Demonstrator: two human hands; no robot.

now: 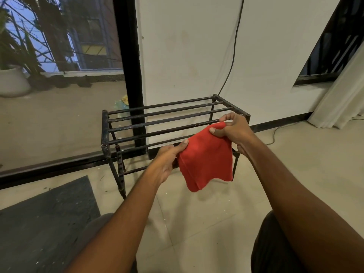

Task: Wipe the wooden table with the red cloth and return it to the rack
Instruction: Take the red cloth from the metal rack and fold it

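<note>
The red cloth [205, 157] hangs over the front right part of a low black metal rack [137, 123] with several horizontal bars. My left hand [169, 157] pinches the cloth's left edge with thumb on top. Its upper right corner is gripped by my right hand [234, 129], just above the rack's front bars. The cloth's lower part droops in front of the rack. No wooden table is in view.
The rack stands on a tiled floor against a white wall [197, 56], beside a black window frame post [130, 66]. A dark mat [49, 213] lies at the left. A black cable [234, 46] runs down the wall. A curtain [342, 99] hangs at the right.
</note>
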